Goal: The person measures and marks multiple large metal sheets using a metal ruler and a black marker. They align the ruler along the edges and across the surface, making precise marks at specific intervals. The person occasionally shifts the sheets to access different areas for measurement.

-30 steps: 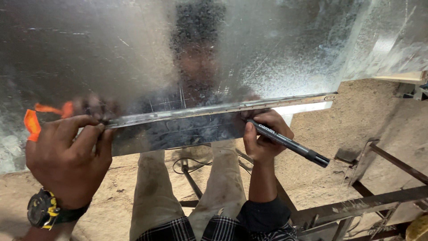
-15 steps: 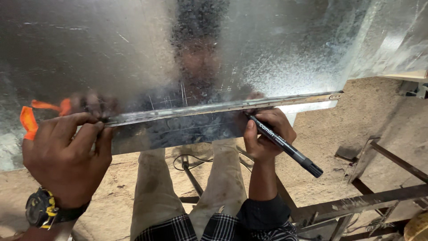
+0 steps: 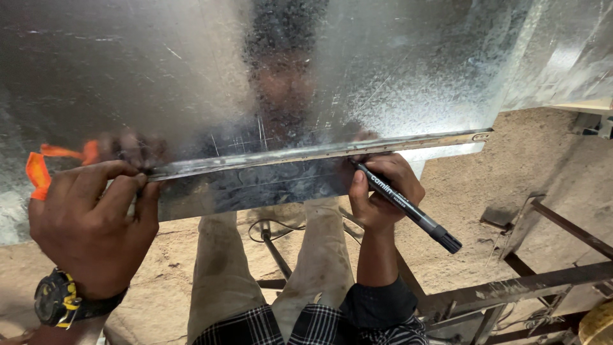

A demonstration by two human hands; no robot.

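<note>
A large shiny galvanised metal sheet (image 3: pixel 191 83) fills the upper view. A long metal straightedge (image 3: pixel 306 154) lies across its lower edge. My left hand (image 3: pixel 92 223) presses the left end of the straightedge down on the sheet. My right hand (image 3: pixel 383 191) holds a black marker pen (image 3: pixel 402 206) with its tip at the straightedge's edge, the capped end pointing down right. An orange tool handle (image 3: pixel 39 172) shows just left of my left hand, partly hidden behind it.
My legs in pale trousers (image 3: pixel 274 262) stand below the sheet on a sandy floor (image 3: pixel 485 191). A rusty steel frame (image 3: pixel 530 287) lies at lower right. A cable (image 3: pixel 268 231) runs between my legs. A black and yellow watch (image 3: pixel 59 300) is on my left wrist.
My right hand with the marker has shifted slightly right along the straightedge, and the pen has tilted steeper. My left hand stays pressed on the straightedge.
</note>
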